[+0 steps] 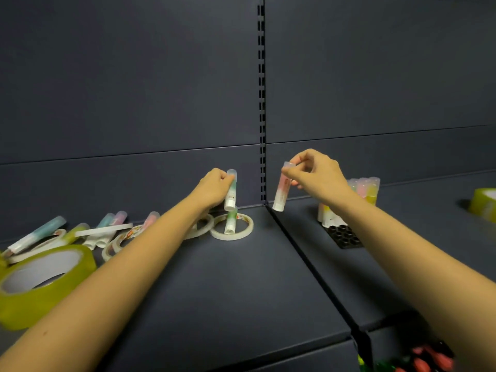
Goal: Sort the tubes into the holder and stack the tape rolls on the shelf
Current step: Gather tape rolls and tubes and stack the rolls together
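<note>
My left hand [214, 187] grips a green-and-white tube [231, 193], held upright above the shelf. Just below it another green tube [230, 224] lies across a thin white tape roll [233, 229]. My right hand [315, 171] pinches the cap end of a pink-and-white tube [281, 190], which hangs tilted over the seam between the two shelf boards. To the right stands the black holder [343, 236] with several pastel tubes [365, 189] upright in it, partly hidden by my right forearm. Its front holes stand open.
At the left lie several loose tubes [37, 234] and thin tape rolls [115, 244]. A wide yellow-green tape roll [40, 280] sits at the near left, another yellow-green roll [484, 202] at the far right. Red and green items [424, 358] show on the level below.
</note>
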